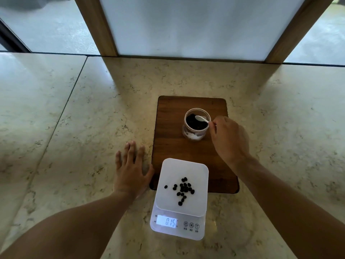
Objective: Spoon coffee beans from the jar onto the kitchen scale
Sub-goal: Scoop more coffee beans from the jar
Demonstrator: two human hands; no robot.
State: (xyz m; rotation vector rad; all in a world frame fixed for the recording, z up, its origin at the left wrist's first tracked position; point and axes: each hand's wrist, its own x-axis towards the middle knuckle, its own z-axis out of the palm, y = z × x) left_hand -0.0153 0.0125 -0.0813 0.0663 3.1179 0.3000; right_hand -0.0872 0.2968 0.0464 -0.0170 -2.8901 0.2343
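A clear jar (pixel 194 134) of dark coffee beans stands open on a wooden board (pixel 171 146). My right hand (pixel 229 137) pinches the handle of a small white spoon (pixel 201 119), whose bowl lies inside the jar's mouth over the beans. In front of the board sits a white kitchen scale (pixel 168 199) with several loose coffee beans (pixel 183 188) on its platform; its display reads 0.15. My left hand (pixel 130 171) rests flat on the counter just left of the scale, fingers spread and holding nothing.
The marble counter (pixel 74 128) stretches wide to both sides. A wood-framed white panel (pixel 192 27) rises at the counter's back edge, with windows on either side.
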